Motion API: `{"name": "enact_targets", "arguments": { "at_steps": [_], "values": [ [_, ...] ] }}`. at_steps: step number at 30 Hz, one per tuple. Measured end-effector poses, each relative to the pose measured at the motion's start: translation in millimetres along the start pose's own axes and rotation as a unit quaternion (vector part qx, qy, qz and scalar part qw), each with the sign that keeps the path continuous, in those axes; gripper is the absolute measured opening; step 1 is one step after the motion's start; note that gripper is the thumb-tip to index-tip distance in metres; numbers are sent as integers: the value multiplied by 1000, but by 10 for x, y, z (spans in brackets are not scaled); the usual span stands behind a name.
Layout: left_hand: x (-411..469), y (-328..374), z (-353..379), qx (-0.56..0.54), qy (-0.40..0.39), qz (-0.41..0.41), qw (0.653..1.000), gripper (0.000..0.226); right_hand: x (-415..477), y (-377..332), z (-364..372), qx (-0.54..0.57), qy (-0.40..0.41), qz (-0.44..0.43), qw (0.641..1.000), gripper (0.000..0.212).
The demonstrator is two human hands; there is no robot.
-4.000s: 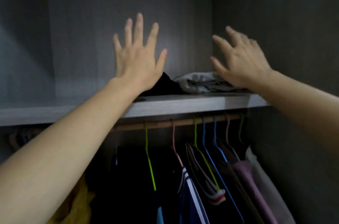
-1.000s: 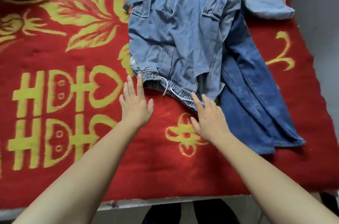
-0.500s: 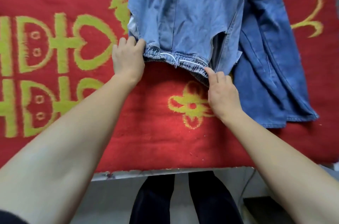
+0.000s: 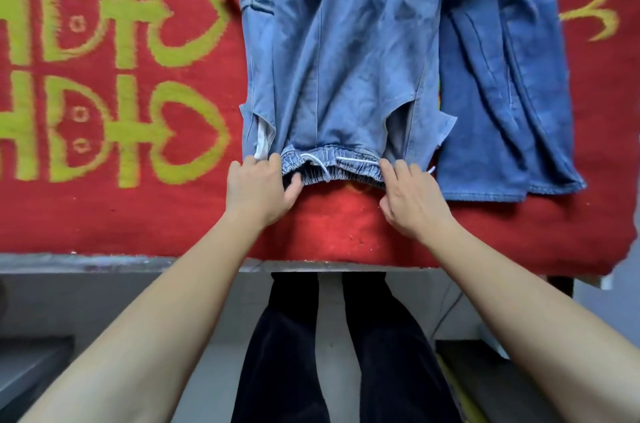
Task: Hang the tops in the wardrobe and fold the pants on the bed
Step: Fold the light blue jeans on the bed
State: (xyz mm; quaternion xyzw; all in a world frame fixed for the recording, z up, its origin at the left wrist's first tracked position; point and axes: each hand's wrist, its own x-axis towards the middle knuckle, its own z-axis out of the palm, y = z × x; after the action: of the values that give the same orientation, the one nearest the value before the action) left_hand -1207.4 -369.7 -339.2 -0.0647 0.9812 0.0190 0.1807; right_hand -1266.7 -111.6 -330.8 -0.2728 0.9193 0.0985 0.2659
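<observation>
The person is standing close against the bed, dark-trousered legs [image 4: 294, 336] showing below the bed's edge [image 4: 86, 263]. Just past that edge, both hands are working on the red blanket [image 4: 121, 214]. The left hand [image 4: 258, 188] is pinching the left corner of the elastic waistband [image 4: 332, 168], with its fingers on top and its thumb tucked under the hem. The right hand [image 4: 412, 200] is curling its fingers over the waistband's right end with its thumb below, apparently clamping the cloth as well, though that grip is showing less clearly. A white drawstring [image 4: 320, 162] is lying loose between them.

A second ago both hands were flat and apart, only reaching for the cloth; now they are gripping it. The waistband is also sitting over the yellow flower motif that was showing bare below it half a second ago. The garment therefore seems to be getting drawn toward the bed's edge and pulled straight.

Beyond the hands, the light denim pants [image 4: 339, 69] are stretching away across the blanket, front up and still creased. A darker denim garment [image 4: 495, 103] is lying to their right, partly under them.

Judging by this, the wardrobe part is giving way to the folding part. The pants are being squared up and no fold is showing yet.
</observation>
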Motion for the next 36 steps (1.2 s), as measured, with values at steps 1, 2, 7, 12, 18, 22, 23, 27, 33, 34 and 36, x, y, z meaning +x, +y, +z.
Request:
{"name": "enact_targets", "arguments": {
  "at_steps": [1, 2, 7, 12, 18, 22, 23, 27, 33, 34, 36],
  "values": [
    [-50, 33, -16, 5, 11, -1, 1000, 51, -32, 23, 44, -17, 2, -12, 1000, 62],
    [-74, 50, -56, 15, 18, 2, 1000, 59, -52, 39, 54, -36, 0, -17, 999, 61],
    [-139, 12, -496, 77, -55, 24, 995, 50, -218, 47, -258, -157, 25, -18, 987, 53],
    [-341, -90, -1422, 79, -17, -5, 997, 30, -556, 262, -1163, -86, 22, -14, 996, 44],
    [-562, -423, -3035, 151, 70, -12, 986, 44, -951, 571, -2963, -125, 168, -57, 976, 30],
    [-660, -603, -4384, 161, 213, -36, 963, 33, -1293, 732, -4449, -99, 342, -24, 934, 30],
    [-693, -622, -4730, 157, 253, -43, 954, 30, -1413, 762, -4795, -92, 389, -17, 916, 30],
    [-926, -666, -6029, 106, 412, -65, 902, 24, -1942, 857, -5926, -80, 531, 14, 843, 25],
    [-1402, -750, -7468, 107, 570, -72, 811, 42, -2624, 941, -7092, -112, 664, 62, 737, 33],
    [-1475, -754, -7660, 110, 582, -78, 802, 44, -2716, 941, -7251, -109, 678, 65, 724, 33],
    [-1597, -740, -7975, 107, 582, -92, 801, 52, -2854, 921, -7512, -95, 701, 62, 704, 36]
  ]
}}
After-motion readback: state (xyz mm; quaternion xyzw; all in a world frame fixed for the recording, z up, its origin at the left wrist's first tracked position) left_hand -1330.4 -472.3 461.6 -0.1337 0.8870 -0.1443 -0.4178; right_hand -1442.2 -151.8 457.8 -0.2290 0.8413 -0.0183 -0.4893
